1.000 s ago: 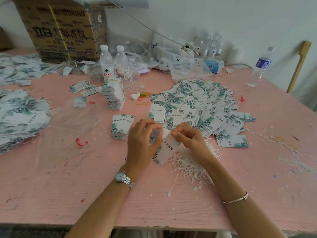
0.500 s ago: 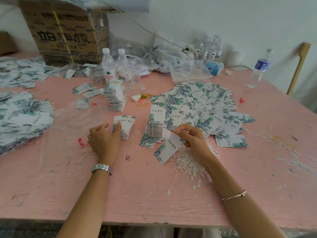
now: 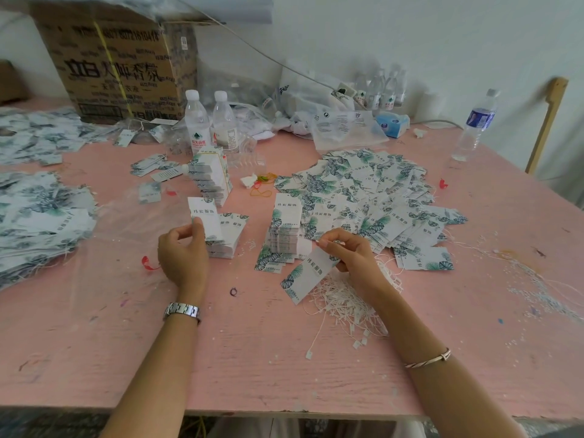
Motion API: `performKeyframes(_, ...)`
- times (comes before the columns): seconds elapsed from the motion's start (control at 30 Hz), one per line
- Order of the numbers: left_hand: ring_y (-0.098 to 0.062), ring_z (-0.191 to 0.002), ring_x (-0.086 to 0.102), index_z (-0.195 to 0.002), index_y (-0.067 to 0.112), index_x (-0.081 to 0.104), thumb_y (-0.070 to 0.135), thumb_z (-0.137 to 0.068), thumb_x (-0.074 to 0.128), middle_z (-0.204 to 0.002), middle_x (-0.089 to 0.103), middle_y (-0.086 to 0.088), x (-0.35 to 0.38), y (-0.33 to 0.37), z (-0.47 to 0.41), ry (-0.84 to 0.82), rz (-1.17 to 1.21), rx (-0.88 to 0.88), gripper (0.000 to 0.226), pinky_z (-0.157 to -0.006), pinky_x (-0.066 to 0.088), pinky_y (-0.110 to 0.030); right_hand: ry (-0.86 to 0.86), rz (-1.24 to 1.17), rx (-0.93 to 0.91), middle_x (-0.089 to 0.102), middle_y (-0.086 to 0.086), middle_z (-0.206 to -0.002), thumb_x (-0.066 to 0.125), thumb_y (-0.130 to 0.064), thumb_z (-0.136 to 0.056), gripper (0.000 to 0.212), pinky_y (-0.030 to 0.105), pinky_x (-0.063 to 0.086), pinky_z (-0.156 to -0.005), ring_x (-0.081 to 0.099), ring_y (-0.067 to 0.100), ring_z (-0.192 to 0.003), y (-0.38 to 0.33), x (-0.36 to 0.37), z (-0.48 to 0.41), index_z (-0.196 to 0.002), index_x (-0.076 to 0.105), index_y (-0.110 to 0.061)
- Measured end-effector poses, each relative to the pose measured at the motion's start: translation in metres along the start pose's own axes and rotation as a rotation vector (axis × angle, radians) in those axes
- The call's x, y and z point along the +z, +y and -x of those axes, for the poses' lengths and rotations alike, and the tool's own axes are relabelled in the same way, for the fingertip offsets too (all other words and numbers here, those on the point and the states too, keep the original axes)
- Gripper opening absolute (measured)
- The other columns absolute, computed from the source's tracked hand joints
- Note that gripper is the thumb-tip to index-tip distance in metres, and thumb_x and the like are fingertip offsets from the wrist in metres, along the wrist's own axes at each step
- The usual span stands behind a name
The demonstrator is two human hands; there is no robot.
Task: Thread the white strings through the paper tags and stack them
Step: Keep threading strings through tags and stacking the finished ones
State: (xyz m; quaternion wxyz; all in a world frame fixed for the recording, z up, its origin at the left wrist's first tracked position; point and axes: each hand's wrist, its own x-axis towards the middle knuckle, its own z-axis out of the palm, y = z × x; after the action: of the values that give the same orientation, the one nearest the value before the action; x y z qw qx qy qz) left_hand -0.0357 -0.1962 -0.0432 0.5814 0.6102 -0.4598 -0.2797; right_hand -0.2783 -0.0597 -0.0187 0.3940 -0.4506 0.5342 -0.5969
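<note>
A tag pinched per hand.
Left hand (image 3: 185, 257): upright tag (image 3: 204, 220) above thumb; right hand (image 3: 352, 257): slanted tag (image 3: 308, 276) running down-left from fingertips.

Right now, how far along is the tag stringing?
Looks done: the heap of leaf-print paper tags at the far left, with string ends poking out. In hand: the left hand holds one white tag upright; the right hand pinches a slanted tag. Left: the loose spread of tags and the tangle of white strings.
</note>
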Motion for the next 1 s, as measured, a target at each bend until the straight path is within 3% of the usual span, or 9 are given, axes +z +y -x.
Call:
performKeyframes(0.1, -0.010, -0.076, 0.060, -0.088, 0.005, 0.070, 0.039, -0.096, 0.066, -0.085, 0.070, -0.004, 0.001, 0.005, 0.004, -0.051, 0.280, -0.036, 0.035, -0.068, 0.051, -0.034, -0.038, -0.020, -0.017, 0.059, 0.003, -0.065, 0.063, -0.009, -0.094, 0.011, 0.011, 0.025, -0.041, 0.038, 0.000, -0.043, -0.002, 0.000, 0.002, -0.084, 0.062, -0.006)
performKeyframes(0.23, -0.010, -0.078, 0.062, -0.090, 0.004, 0.072, 0.038, -0.094, 0.069, -0.082, 0.070, -0.002, 0.006, 0.013, 0.017, -0.280, 0.430, -0.018, 0.035, -0.068, 0.052, -0.024, -0.090, -0.055, -0.044, 0.057, 0.005, -0.064, 0.065, -0.019, -0.089, 0.017, 0.011, 0.026, -0.040, 0.041, 0.000, -0.043, -0.004, 0.001, 0.004, -0.086, 0.060, -0.003)
performKeyframes(0.37, -0.009, -0.069, 0.048, -0.077, 0.006, 0.068, 0.030, -0.091, 0.072, -0.075, 0.060, -0.002, 0.013, 0.019, 0.038, -0.440, 0.292, 0.360, 0.027, -0.065, 0.040, -0.021, -0.087, -0.033, -0.059, 0.050, 0.016, -0.074, 0.067, -0.021, -0.090, 0.016, 0.013, 0.025, -0.041, 0.037, 0.009, -0.049, -0.003, 0.001, 0.003, -0.085, 0.062, -0.006)
performKeyframes(0.47, -0.011, -0.070, 0.045, -0.075, 0.013, 0.067, 0.034, -0.089, 0.073, -0.075, 0.055, 0.000, 0.018, 0.018, 0.049, -0.469, 0.243, 0.487, 0.026, -0.064, 0.038, -0.022, -0.087, -0.042, -0.064, 0.050, 0.012, -0.071, 0.069, -0.019, -0.090, 0.014, 0.013, 0.026, -0.043, 0.038, 0.008, -0.050, -0.002, 0.001, 0.002, -0.084, 0.063, -0.008)
performKeyframes(0.57, -0.017, -0.069, 0.046, -0.075, 0.014, 0.069, 0.036, -0.087, 0.071, -0.073, 0.054, -0.001, 0.021, 0.016, 0.055, -0.547, 0.282, 0.500, 0.026, -0.063, 0.040, -0.029, -0.089, -0.055, -0.066, 0.055, 0.004, -0.067, 0.064, -0.012, -0.093, 0.011, 0.011, 0.030, -0.043, 0.044, 0.003, -0.049, -0.003, 0.001, 0.002, -0.085, 0.061, -0.005)
performKeyframes(0.67, -0.012, -0.067, 0.043, -0.073, 0.026, 0.068, 0.036, -0.085, 0.071, -0.071, 0.051, 0.000, 0.022, 0.018, 0.061, -0.675, 0.346, 0.464, 0.016, -0.063, 0.036, -0.022, -0.069, -0.036, -0.049, 0.060, -0.001, -0.066, 0.059, -0.005, -0.096, 0.009, 0.010, 0.030, -0.043, 0.050, 0.001, -0.047, -0.004, 0.002, 0.002, -0.088, 0.060, -0.001)
performKeyframes(0.77, -0.008, -0.067, 0.044, -0.074, 0.017, 0.070, 0.031, -0.085, 0.073, -0.072, 0.053, -0.002, 0.024, 0.017, 0.065, -0.784, 0.342, 0.421, 0.017, -0.064, 0.035, -0.018, -0.073, -0.051, -0.034, 0.065, -0.007, -0.063, 0.057, -0.005, -0.098, 0.011, 0.009, 0.033, -0.043, 0.052, 0.000, -0.046, -0.006, 0.003, 0.004, -0.088, 0.059, -0.003)
performKeyframes(0.93, -0.011, -0.067, 0.045, -0.073, 0.010, 0.069, 0.028, -0.086, 0.072, -0.074, 0.054, 0.009, 0.028, 0.014, 0.069, -0.870, 0.324, 0.423, 0.022, -0.064, 0.035, -0.026, -0.043, -0.060, -0.020, 0.071, 0.010, -0.084, 0.061, -0.015, -0.095, 0.009, 0.027, 0.031, -0.059, 0.055, 0.023, -0.071, -0.006, 0.003, 0.005, -0.094, 0.070, -0.014)
performKeyframes(1.0, -0.010, -0.066, 0.045, -0.073, 0.008, 0.068, 0.031, -0.086, 0.071, -0.074, 0.054, 0.011, 0.028, 0.014, 0.069, -0.882, 0.323, 0.428, 0.026, -0.064, 0.035, -0.026, -0.052, -0.064, -0.022, 0.073, 0.004, -0.084, 0.063, -0.016, -0.096, 0.014, 0.022, 0.032, -0.055, 0.055, 0.016, -0.064, -0.006, 0.003, 0.005, -0.093, 0.074, -0.024)
